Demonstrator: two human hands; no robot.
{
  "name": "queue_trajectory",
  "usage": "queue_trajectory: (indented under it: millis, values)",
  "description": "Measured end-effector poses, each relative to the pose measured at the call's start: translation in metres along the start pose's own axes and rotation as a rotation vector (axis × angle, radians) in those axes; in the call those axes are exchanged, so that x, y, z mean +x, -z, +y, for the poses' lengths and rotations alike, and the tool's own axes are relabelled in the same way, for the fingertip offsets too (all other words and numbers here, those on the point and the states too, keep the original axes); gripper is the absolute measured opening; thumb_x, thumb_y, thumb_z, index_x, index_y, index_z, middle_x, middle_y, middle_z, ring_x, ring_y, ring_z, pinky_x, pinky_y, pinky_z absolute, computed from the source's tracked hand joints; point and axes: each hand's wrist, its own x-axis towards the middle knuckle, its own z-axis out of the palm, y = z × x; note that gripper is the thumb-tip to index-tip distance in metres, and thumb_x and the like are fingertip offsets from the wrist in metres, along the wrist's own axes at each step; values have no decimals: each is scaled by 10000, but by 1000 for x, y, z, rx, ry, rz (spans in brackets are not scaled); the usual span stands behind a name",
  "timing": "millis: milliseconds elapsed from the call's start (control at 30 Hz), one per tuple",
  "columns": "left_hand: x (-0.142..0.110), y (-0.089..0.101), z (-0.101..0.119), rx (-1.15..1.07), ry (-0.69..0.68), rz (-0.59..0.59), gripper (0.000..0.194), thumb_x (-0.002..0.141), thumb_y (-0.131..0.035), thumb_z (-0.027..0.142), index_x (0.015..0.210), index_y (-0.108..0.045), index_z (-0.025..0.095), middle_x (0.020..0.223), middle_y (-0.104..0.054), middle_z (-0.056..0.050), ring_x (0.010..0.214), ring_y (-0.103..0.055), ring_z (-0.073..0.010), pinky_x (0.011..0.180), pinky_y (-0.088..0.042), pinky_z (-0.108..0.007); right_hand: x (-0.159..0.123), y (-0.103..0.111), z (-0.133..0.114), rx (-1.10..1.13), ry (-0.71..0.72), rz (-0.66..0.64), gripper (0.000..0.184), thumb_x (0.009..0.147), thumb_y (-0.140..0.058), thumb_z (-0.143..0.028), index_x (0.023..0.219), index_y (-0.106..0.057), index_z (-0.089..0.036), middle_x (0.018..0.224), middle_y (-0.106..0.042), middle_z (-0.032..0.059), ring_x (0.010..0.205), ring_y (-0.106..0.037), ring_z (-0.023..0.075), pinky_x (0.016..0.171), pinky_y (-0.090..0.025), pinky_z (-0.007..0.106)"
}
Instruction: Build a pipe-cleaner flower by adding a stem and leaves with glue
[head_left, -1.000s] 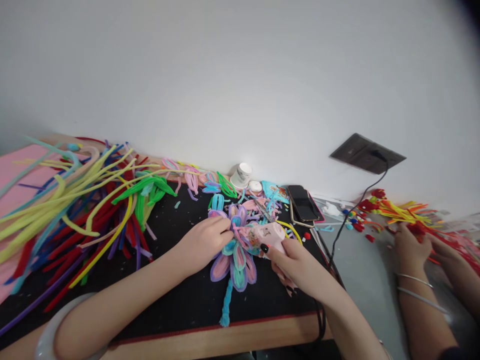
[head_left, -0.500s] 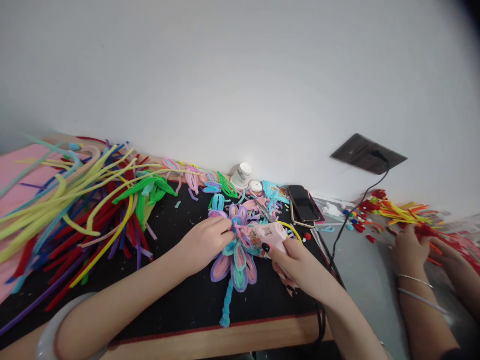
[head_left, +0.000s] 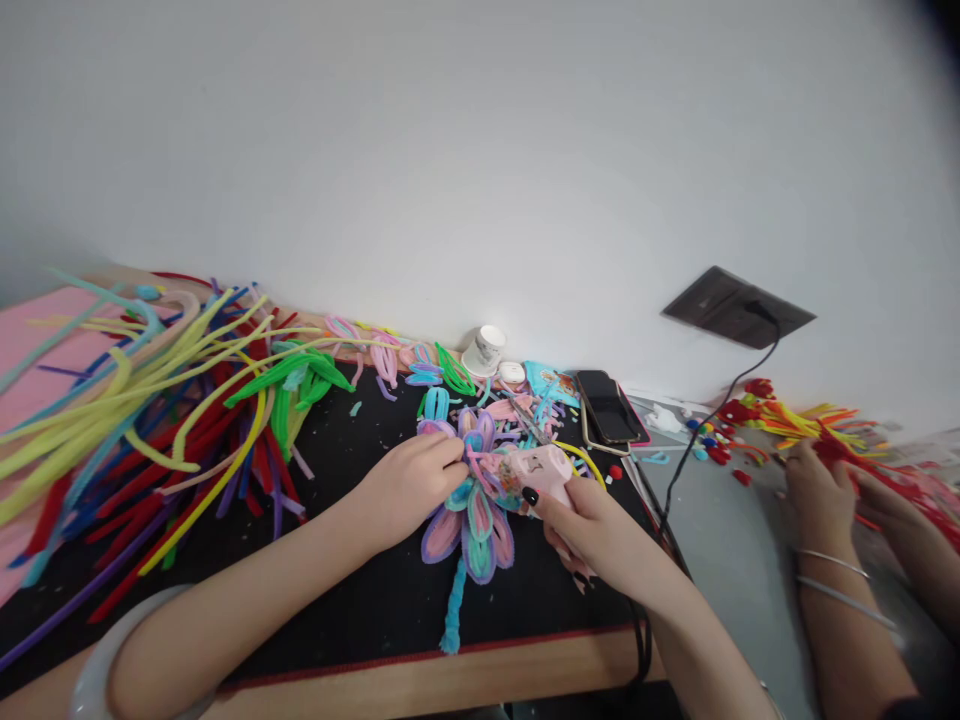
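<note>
A flower of pink, purple and turquoise pipe cleaners (head_left: 480, 530) lies on the black mat, its twisted blue stem (head_left: 452, 610) pointing toward me. My left hand (head_left: 416, 485) is closed at the flower's upper left, fingertips pinching its petals near the centre. The exact spot they grip is hidden behind the fingers. In my right hand (head_left: 581, 520) is a pink patterned glue gun (head_left: 541, 470), gripped by its handle, with the nose directed left at the flower's middle. Whether its tip touches the petals I cannot tell.
Loose pipe cleaners (head_left: 202, 410) heap at the left. Behind the flower are scissors (head_left: 531, 420), a paper cup (head_left: 485, 350) and a phone (head_left: 611, 407). A black cord (head_left: 694, 440) hangs from the wall socket (head_left: 735, 305). Another person's hands (head_left: 821, 490) handle red pipe cleaners at right.
My hands, the glue gun and the flower hold almost the same position. At the right, the other person's hands have shifted slightly.
</note>
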Motion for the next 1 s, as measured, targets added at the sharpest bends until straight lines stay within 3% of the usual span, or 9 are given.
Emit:
queue_trajectory:
  millis: [1000]
  values:
    - [1, 1, 1, 17, -4, -6, 233, 935, -436, 167, 820, -638, 156, 800, -558, -39, 738, -481, -181, 653, -390, -294, -1, -1, -7, -56, 1, 30, 328, 869, -482, -373, 610, -380, -199, 476, -428, -65, 363, -391, 55, 353, -287, 173]
